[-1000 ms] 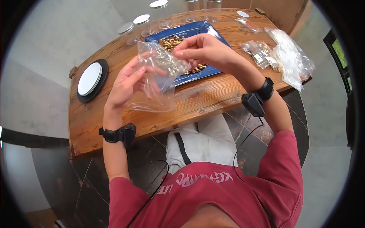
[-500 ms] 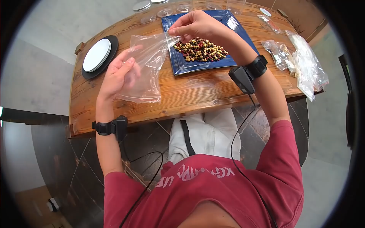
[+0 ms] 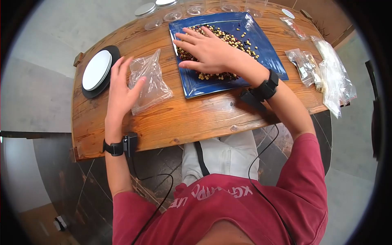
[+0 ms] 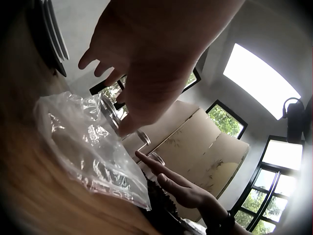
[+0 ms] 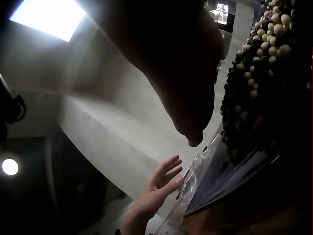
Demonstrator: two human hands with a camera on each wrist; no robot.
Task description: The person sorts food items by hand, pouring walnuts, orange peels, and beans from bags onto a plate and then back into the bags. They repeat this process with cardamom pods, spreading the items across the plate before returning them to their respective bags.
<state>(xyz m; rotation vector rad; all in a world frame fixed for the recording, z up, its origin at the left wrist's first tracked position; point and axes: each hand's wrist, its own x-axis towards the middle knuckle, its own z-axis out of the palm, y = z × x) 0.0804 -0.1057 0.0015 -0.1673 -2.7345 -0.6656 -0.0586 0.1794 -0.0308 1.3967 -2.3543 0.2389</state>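
Note:
A heap of mixed beans [image 3: 232,41], cream, dark red and black, lies on the square blue plate [image 3: 267,57]. My right hand [image 3: 210,52] is spread flat over the heap, fingers straight and apart, hiding part of it. In the right wrist view the beans [image 5: 264,54] rise close beside that hand. To the left of the plate, a crumpled clear plastic bag [image 3: 151,83] rests on the wood. My left hand [image 3: 121,87] hovers at the bag's left edge, fingers extended and thumb apart, holding nothing. The left wrist view shows the bag [image 4: 93,147] below this hand.
White plates stacked on a black one [image 3: 97,70] stand at the table's left. Clear jars [image 3: 173,15], some with silver lids, line the back edge. Several small packets [image 3: 304,67] and larger clear bags [image 3: 332,73] lie at the right, near a white disc [image 3: 288,13].
Both hands held the plastic bag up earlier; now it lies on the table, released. My right hand has moved down over the beans and spread its fingers. Some beans now lie scattered farther back.

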